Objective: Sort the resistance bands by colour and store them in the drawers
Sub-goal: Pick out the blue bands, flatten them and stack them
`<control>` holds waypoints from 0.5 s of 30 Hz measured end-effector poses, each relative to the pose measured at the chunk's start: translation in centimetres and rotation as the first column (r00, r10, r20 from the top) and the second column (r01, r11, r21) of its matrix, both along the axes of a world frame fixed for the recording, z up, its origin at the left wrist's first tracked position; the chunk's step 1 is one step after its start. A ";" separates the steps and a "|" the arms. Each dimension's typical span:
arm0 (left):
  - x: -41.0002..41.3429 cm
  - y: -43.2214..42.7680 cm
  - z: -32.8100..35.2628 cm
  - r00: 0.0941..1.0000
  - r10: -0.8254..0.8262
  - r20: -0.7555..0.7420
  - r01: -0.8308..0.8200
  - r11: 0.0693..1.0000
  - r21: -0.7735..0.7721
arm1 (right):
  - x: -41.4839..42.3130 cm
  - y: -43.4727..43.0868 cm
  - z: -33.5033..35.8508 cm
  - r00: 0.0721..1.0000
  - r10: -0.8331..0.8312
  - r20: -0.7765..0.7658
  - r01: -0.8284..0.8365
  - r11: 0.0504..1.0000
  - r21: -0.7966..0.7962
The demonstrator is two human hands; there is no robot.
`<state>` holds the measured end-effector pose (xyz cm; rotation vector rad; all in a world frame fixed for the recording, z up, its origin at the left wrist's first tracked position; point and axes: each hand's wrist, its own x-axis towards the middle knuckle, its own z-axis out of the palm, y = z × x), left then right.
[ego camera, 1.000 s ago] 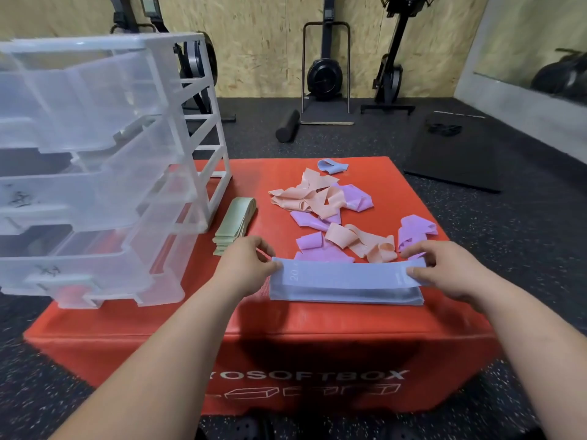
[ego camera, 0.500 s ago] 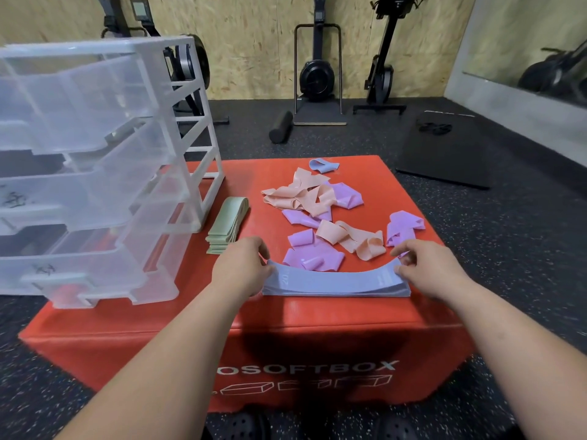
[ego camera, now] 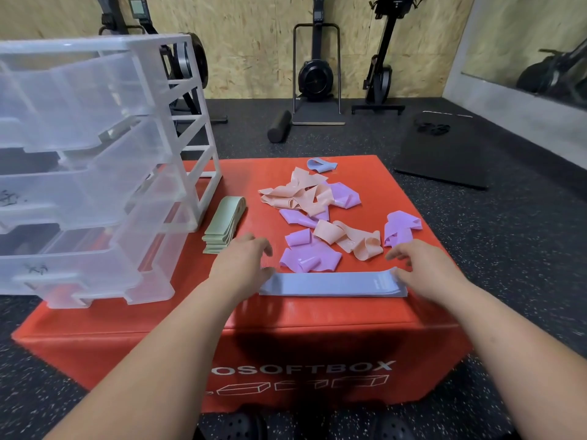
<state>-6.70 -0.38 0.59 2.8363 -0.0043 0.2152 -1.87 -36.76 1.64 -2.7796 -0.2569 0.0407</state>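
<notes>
A flat stack of blue bands (ego camera: 333, 284) lies near the front edge of the red soft box (ego camera: 317, 322). My left hand (ego camera: 241, 262) is at its left end with fingers spread, the thumb touching the stack. My right hand (ego camera: 419, 268) rests on the right end with straight fingers. A neat stack of green bands (ego camera: 224, 225) lies beside the clear drawer unit (ego camera: 95, 173), whose three drawers are pulled out. Loose peach bands (ego camera: 298, 195) and purple bands (ego camera: 309, 260) are scattered behind the blue stack. One loose blue band (ego camera: 320, 165) lies at the far edge.
More purple bands (ego camera: 401, 228) lie by the box's right edge. On the dark gym floor behind are a foam roller (ego camera: 279, 127), a black mat (ego camera: 441, 150) and rowing machines (ego camera: 317, 71) against the wooden wall.
The blue stack has settled flat on the box. Both hands have loosened from pinching its ends, and the left hand's fingers have spread.
</notes>
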 end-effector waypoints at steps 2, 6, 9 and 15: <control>-0.2 0.3 0.4 0.993 -0.101 -0.055 0.098 0.994 -0.056 | -0.2 -0.1 0.4 0.996 0.080 -0.035 -0.081 0.996 -0.035; -0.8 0.8 0.3 0.952 -0.210 -0.223 0.216 0.976 0.005 | -0.6 0.2 0.2 0.967 0.201 -0.156 -0.222 0.967 -0.127; -0.8 0.8 -0.4 0.946 -0.199 -0.255 0.203 0.979 -0.008 | -0.3 0.3 -0.4 0.965 0.212 -0.154 -0.240 0.952 -0.192; -0.4 0.8 -1.0 0.953 -0.205 -0.222 0.211 0.977 0.004 | 0.0 -0.2 -0.5 0.962 0.217 -0.167 -0.254 0.936 -0.244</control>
